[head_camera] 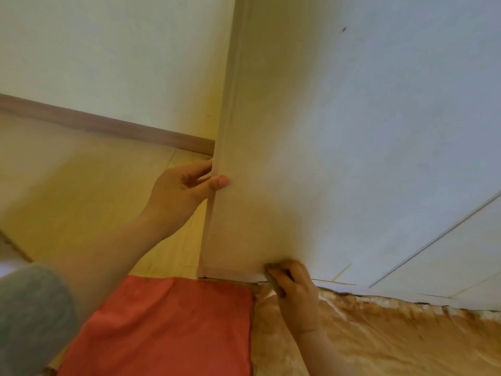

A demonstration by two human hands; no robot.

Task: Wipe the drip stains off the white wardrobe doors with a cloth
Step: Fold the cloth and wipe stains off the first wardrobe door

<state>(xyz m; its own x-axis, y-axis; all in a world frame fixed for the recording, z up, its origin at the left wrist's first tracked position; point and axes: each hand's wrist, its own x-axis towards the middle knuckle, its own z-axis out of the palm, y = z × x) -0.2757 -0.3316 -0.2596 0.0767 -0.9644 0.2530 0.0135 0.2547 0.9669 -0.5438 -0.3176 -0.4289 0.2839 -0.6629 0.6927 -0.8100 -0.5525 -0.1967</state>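
A white wardrobe door (339, 131) stands open and fills the right of the head view. My left hand (184, 188) grips its left edge, thumb on the front face and fingers behind it. At the door's bottom edge my right hand (292, 286) holds a small dark cloth (273, 280) and presses it against the lower rim. Most of the cloth is hidden under my fingers. A small dark mark (343, 29) shows high on the door, and a faint yellowish streak (342, 272) runs near the bottom.
A second white door panel (447, 267) lies at the lower right. A red cloth or cushion (168, 327) and a shiny golden-brown fabric (393, 340) lie below the door. Wood-look floor (95, 191) and a brown skirting board (108, 128) run along the white wall on the left.
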